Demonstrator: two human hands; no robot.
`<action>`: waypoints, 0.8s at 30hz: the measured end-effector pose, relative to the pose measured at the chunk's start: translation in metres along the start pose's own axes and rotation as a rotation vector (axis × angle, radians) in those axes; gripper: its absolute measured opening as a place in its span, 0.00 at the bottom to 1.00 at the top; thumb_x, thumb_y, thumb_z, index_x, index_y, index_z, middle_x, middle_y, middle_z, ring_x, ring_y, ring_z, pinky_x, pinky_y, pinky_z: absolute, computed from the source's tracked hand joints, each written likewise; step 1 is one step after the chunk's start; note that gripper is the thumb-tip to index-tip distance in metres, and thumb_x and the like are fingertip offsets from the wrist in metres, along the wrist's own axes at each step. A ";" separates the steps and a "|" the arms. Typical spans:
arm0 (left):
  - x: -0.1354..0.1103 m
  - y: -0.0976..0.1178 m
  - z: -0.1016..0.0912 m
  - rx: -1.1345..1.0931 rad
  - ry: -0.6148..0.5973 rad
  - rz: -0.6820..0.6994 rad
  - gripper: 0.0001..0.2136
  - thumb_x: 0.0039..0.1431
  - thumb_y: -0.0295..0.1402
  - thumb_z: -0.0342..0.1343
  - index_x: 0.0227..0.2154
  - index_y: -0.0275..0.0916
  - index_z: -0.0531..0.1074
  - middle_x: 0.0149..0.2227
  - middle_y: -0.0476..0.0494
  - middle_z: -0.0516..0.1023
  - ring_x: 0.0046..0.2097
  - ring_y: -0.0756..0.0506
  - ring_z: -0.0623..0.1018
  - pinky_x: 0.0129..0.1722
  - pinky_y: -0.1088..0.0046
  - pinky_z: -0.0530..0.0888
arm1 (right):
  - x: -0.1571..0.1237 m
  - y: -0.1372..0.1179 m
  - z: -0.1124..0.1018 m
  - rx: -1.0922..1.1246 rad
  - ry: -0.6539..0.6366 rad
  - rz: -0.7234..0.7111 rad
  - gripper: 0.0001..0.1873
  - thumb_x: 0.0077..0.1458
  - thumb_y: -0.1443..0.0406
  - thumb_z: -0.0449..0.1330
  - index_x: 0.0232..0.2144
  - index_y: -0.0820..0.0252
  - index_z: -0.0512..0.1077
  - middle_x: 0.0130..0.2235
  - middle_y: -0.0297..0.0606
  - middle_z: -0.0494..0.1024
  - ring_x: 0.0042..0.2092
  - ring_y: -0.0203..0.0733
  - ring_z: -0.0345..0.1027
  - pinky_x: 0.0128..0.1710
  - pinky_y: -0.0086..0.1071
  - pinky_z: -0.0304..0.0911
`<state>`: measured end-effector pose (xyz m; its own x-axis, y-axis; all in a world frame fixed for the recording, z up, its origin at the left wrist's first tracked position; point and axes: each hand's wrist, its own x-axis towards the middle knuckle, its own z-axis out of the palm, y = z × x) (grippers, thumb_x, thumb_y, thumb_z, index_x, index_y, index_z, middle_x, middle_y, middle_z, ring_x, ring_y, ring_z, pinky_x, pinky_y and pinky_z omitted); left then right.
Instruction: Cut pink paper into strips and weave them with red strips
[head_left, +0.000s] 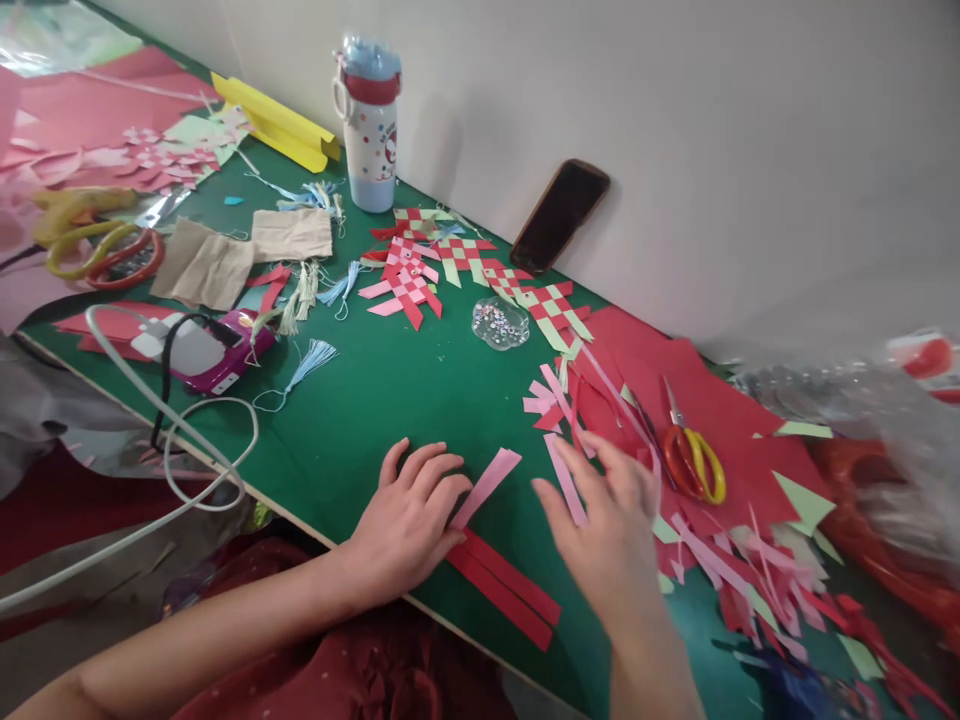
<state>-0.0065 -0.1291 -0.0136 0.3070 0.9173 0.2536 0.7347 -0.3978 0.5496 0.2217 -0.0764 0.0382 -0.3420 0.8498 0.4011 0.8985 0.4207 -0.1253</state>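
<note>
My left hand (415, 510) rests on the green table, fingers bent, its thumb and forefinger holding red paper strips (510, 590) where a pink paper strip (491, 487) crosses them. The red strips lie side by side and run out to the right of the hand. My right hand (600, 520) is over the table with its fingers apart, nothing visible in its grasp. Just beside its fingers lies a loose pink strip (568, 478). Further up are more cut pink pieces (541, 402).
Woven paper fish (551, 308), a dish of beads (500, 323), a phone (560, 215) and a bottle (372, 130) stand or lie toward the wall. Scissors (694, 462) rest on red paper at right. A purple glue gun (229, 350), its cable and tassels (309, 362) lie left.
</note>
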 end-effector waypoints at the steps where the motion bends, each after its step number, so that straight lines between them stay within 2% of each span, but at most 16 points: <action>1: 0.000 0.000 0.000 -0.004 0.000 -0.007 0.17 0.57 0.35 0.64 0.48 0.41 0.69 0.55 0.41 0.73 0.61 0.37 0.67 0.65 0.49 0.51 | -0.002 -0.005 0.007 0.069 -0.080 0.000 0.23 0.62 0.57 0.58 0.57 0.56 0.68 0.56 0.48 0.71 0.57 0.56 0.62 0.56 0.54 0.61; 4: 0.000 0.000 0.000 -0.005 0.003 -0.019 0.19 0.58 0.34 0.62 0.51 0.41 0.67 0.56 0.40 0.72 0.61 0.37 0.67 0.65 0.50 0.51 | -0.002 -0.015 0.025 0.229 -0.284 0.071 0.29 0.63 0.56 0.56 0.63 0.58 0.59 0.55 0.48 0.73 0.56 0.54 0.63 0.55 0.52 0.63; 7: 0.001 0.001 -0.001 -0.002 0.006 -0.022 0.18 0.58 0.33 0.60 0.51 0.40 0.67 0.56 0.39 0.72 0.61 0.37 0.67 0.65 0.50 0.52 | 0.005 -0.017 0.035 0.277 -0.401 0.160 0.28 0.61 0.57 0.57 0.61 0.58 0.61 0.52 0.47 0.75 0.55 0.54 0.66 0.53 0.51 0.64; 9: 0.002 0.001 -0.002 -0.008 0.022 -0.020 0.17 0.59 0.32 0.60 0.51 0.39 0.67 0.56 0.38 0.72 0.61 0.37 0.68 0.64 0.50 0.52 | 0.011 -0.018 0.036 0.306 -0.462 0.181 0.23 0.60 0.59 0.58 0.56 0.57 0.66 0.49 0.45 0.76 0.53 0.53 0.68 0.52 0.49 0.65; 11: 0.003 0.002 -0.002 -0.016 0.049 -0.019 0.16 0.60 0.32 0.59 0.50 0.38 0.67 0.55 0.38 0.73 0.60 0.37 0.69 0.64 0.51 0.52 | 0.016 -0.020 0.032 0.336 -0.537 0.171 0.12 0.60 0.61 0.57 0.46 0.55 0.71 0.42 0.41 0.78 0.47 0.49 0.71 0.46 0.45 0.67; 13: 0.004 0.002 -0.002 -0.022 0.078 -0.025 0.14 0.61 0.31 0.58 0.49 0.38 0.67 0.54 0.38 0.73 0.59 0.37 0.70 0.64 0.51 0.53 | 0.017 -0.022 0.024 0.371 -0.605 0.135 0.05 0.61 0.63 0.56 0.34 0.54 0.71 0.36 0.37 0.78 0.41 0.45 0.71 0.40 0.39 0.68; 15: 0.004 0.002 -0.001 -0.031 0.093 -0.029 0.13 0.62 0.31 0.56 0.49 0.38 0.67 0.54 0.38 0.74 0.59 0.37 0.70 0.64 0.52 0.53 | 0.014 -0.024 0.013 0.435 -0.606 0.077 0.09 0.62 0.66 0.54 0.29 0.54 0.68 0.34 0.35 0.77 0.38 0.42 0.70 0.38 0.36 0.67; 18: 0.002 0.000 0.000 -0.046 0.062 -0.029 0.14 0.62 0.30 0.57 0.50 0.38 0.66 0.55 0.37 0.73 0.60 0.37 0.69 0.64 0.50 0.52 | 0.004 -0.028 -0.005 0.619 -0.551 -0.029 0.08 0.62 0.69 0.54 0.31 0.54 0.69 0.39 0.36 0.78 0.43 0.39 0.73 0.42 0.32 0.68; 22: -0.001 -0.002 -0.002 -0.044 0.006 -0.013 0.16 0.61 0.28 0.57 0.51 0.37 0.66 0.57 0.35 0.71 0.62 0.35 0.66 0.64 0.47 0.51 | -0.014 -0.032 -0.017 0.787 -0.651 -0.092 0.08 0.60 0.72 0.54 0.32 0.55 0.70 0.42 0.36 0.80 0.44 0.37 0.75 0.43 0.28 0.71; 24: -0.001 -0.003 -0.004 -0.050 -0.010 0.005 0.15 0.62 0.27 0.55 0.51 0.37 0.66 0.57 0.35 0.71 0.62 0.35 0.65 0.64 0.46 0.52 | -0.020 -0.033 -0.017 0.808 -0.655 -0.147 0.07 0.60 0.71 0.53 0.35 0.55 0.69 0.43 0.37 0.81 0.45 0.36 0.75 0.47 0.28 0.70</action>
<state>-0.0110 -0.1287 -0.0122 0.3167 0.9155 0.2481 0.7024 -0.4021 0.5874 0.2037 -0.1129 0.0494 -0.7315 0.6774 -0.0773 0.4674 0.4157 -0.7802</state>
